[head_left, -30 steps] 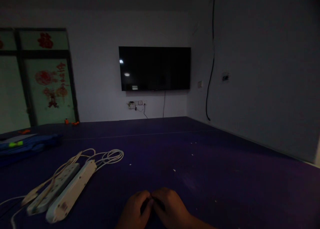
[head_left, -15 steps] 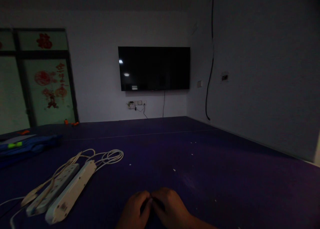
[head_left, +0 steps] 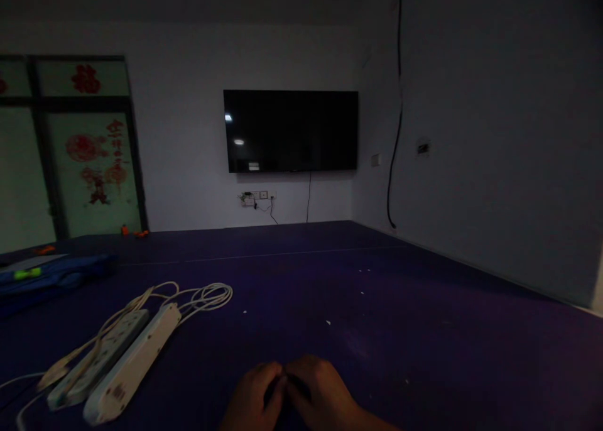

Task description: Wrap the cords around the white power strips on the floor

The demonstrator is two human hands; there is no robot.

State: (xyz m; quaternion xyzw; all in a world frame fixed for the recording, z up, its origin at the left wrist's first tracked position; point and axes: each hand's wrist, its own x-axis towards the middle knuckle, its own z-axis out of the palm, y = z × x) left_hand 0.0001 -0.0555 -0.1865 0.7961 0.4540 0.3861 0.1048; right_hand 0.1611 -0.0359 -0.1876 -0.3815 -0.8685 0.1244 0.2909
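Observation:
Low in the head view, my left hand (head_left: 254, 394) and my right hand (head_left: 321, 390) rest close together on the dark purple tabletop (head_left: 292, 311). Their fingertips and thumbs meet in the middle. Both are closed, with fingers curled inward; whether anything small is pinched between them is hidden in the dim light. Nearest to my left hand, off to the left, lie two white power strips, one (head_left: 136, 365) with its back up and the other (head_left: 101, 355) with its sockets up. Their white cable (head_left: 214, 296) is coiled beyond them.
Blue cloth (head_left: 70, 271) with a bright green item (head_left: 27, 273) lies at the far left. Small orange objects (head_left: 141, 234) sit near the back edge. White scraps (head_left: 328, 322) dot the surface. A television (head_left: 292, 131) hangs on the back wall; a black cable (head_left: 394, 161) hangs at right.
The view has tilted up very slightly, so everything sits a few pixels lower. My hands keep the same closed pose, fingertips together; the power strips have not moved.

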